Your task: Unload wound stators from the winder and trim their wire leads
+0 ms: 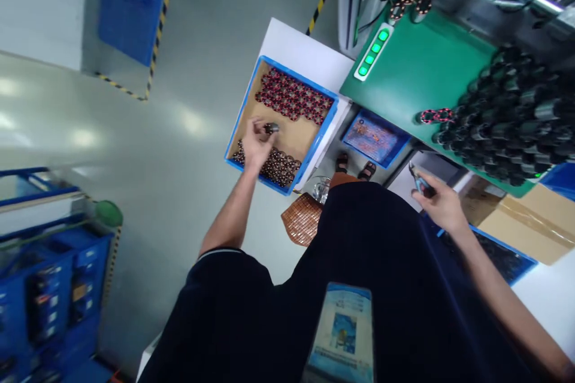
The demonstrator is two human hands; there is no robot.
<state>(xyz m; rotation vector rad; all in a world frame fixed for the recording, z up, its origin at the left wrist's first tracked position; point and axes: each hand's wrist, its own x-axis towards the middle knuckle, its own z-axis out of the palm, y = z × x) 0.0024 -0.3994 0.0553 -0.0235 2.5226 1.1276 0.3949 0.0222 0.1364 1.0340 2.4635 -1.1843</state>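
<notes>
My left hand is over a blue-rimmed tray at centre. Its fingers are closed on a small motor part, round and dark with a grey metal side. Red-and-black wound motor cores fill the tray's far end in rows. Copper-coloured cores crowd the near end, partly behind my wrist. Bare brown lining shows between the groups. To the right, below the green bench edge, my right hand grips cutting pliers with blue-and-black handles, jaws pointing up and left, touching nothing.
Many black cylindrical parts are heaped on the green bench mat, beside two red-black cores. A strip with green lights lies at its left edge. Below stand a blue bin, a cardboard box and a woven stool seat.
</notes>
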